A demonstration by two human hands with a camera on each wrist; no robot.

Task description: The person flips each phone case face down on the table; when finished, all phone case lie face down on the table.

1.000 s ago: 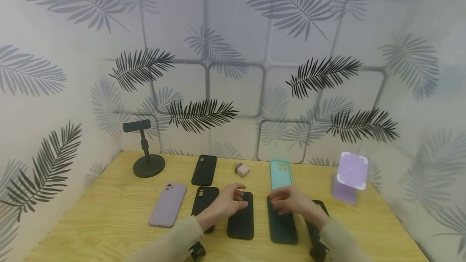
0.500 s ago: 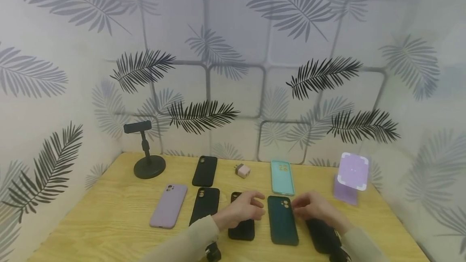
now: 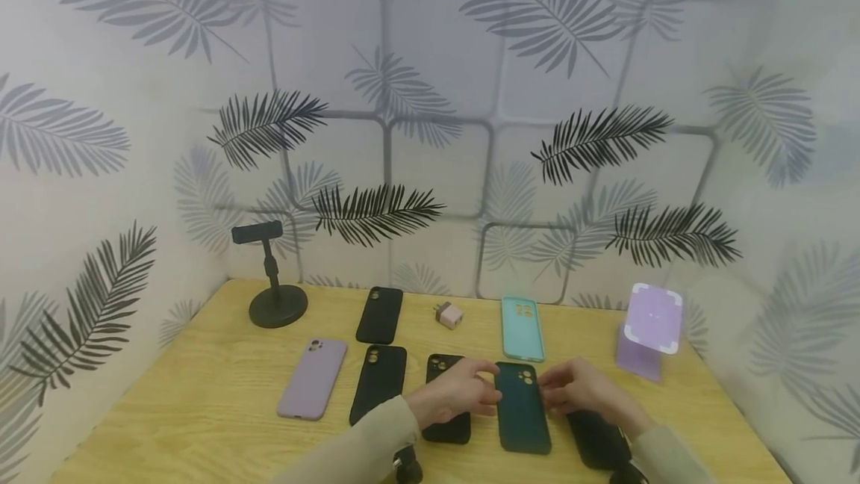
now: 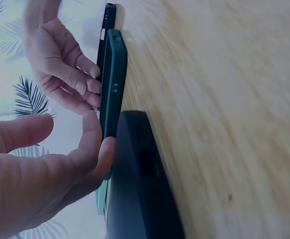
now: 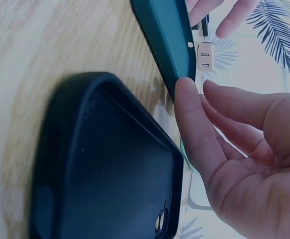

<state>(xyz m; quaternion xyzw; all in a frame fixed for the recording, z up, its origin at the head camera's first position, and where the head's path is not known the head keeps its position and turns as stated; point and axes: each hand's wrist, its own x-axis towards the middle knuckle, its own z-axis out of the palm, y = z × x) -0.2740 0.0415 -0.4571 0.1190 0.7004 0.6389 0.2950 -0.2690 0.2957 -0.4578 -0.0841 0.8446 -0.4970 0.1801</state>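
A dark green phone case [image 3: 524,417] lies on the table between my two hands, its camera cutouts at the far end. My left hand [image 3: 462,393] is at its left side, above a black phone case [image 3: 449,430]; in the left wrist view its fingertips meet the green case's edge. From the other side my right hand [image 3: 583,388] reaches in, one finger [image 5: 189,99] touching the green case's rim in the right wrist view. Partly under my right hand lies another black phone case [image 3: 600,443], hollow side up. Neither hand curls round anything.
A turquoise case [image 3: 522,331] lies just beyond the green one. A pink charger plug [image 3: 449,315], two black cases [image 3: 379,315] and a lilac case [image 3: 313,379] lie leftward. A black stand [image 3: 278,305] and a purple stand [image 3: 652,320] stand at the back corners.
My right hand has moved right, off the green case's far end to its right side. My left hand has moved right, over the black case to the green case's left edge.
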